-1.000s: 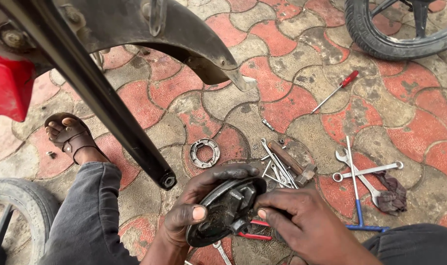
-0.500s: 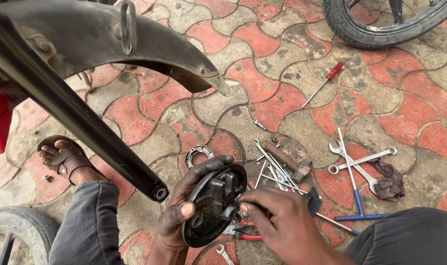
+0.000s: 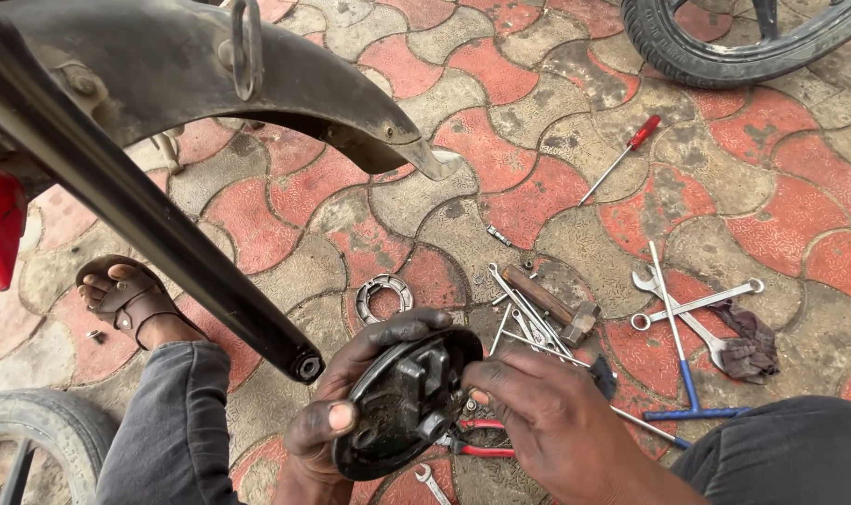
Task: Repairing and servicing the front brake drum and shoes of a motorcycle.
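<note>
holding a black brake plate (image 3: 402, 407) above the paved floor (image 3: 537, 140), left hand (image 3: 350, 411) wrapped tight round its rim; right hand (image 3: 547, 421) pinches its edge, apparently inspecting; steady fingers needed.

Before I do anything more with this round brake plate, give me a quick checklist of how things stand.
1. Left hand has the brake plate gripped by its rim: ok.
2. Right hand fingers reach the plate's inner side: ok.
3. Red-handled pliers lie on the paving just under the hands: ok.
4. Spanners and hammer lie beyond the right hand: ok.
5. Brake shoes lie separately on the paving: ok.
6. Parts on the plate tight or loose: cannot tell.
</note>
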